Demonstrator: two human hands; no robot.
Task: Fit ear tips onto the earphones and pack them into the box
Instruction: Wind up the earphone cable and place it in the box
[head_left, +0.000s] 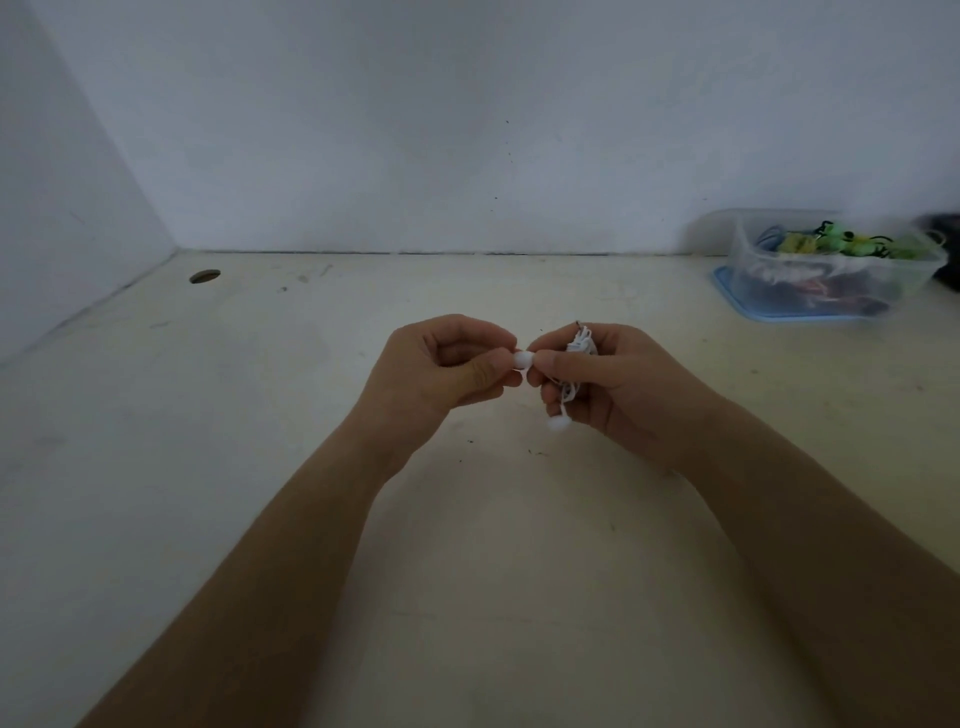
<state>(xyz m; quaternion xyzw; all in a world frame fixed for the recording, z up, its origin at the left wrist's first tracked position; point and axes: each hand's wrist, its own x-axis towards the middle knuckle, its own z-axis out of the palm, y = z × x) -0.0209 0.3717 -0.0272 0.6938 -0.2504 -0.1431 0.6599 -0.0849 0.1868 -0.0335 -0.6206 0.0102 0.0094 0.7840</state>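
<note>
Both hands are raised over the middle of the pale table (260, 467). My right hand (608, 384) grips a bundle of white earphone cable (583, 343) and pinches one white earbud. My left hand (447, 369) pinches a white ear tip (523, 358) against that earbud, right between the two thumbs. The second earbud (557, 423), with a white tip on it, hangs below my right hand's fingers.
A clear plastic box (826, 270) on a blue lid stands at the back right against the wall, holding green, black and reddish items. A dark object (948, 249) sits beyond it at the frame's edge. A round cable hole (204, 276) is at the back left.
</note>
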